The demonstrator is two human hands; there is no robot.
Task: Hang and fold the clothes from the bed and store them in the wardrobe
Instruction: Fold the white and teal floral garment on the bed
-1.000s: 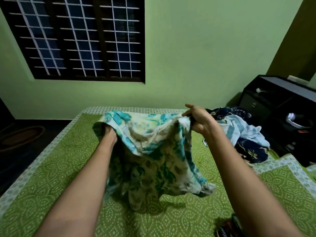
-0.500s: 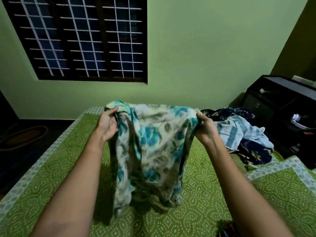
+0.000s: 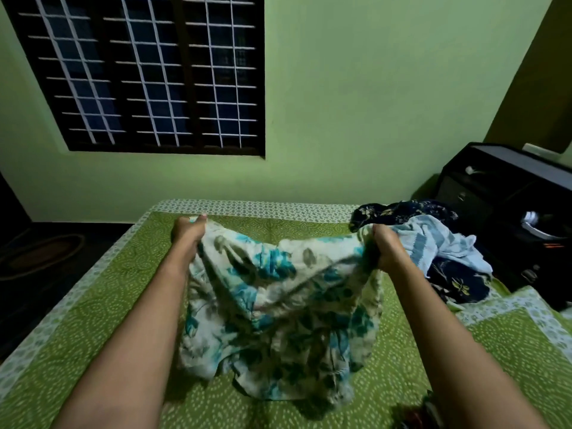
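Loosely draped, the cream-and-teal floral garment (image 3: 278,305) sags between left grip (image 3: 187,232) and right grip (image 3: 385,247), both clamped on it.

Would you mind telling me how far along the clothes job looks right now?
Done: no folded or hung piece is in view. In hand: the left hand and right hand each grip the top edge of the floral garment, held spread over the bed. Left: folding it, plus the crumpled pale blue garment and navy garment at the bed's far right corner, and storing everything.

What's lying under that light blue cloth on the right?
A dark navy floral garment pokes out beneath the light blue cloth, on the green bedspread. Anything deeper is covered.
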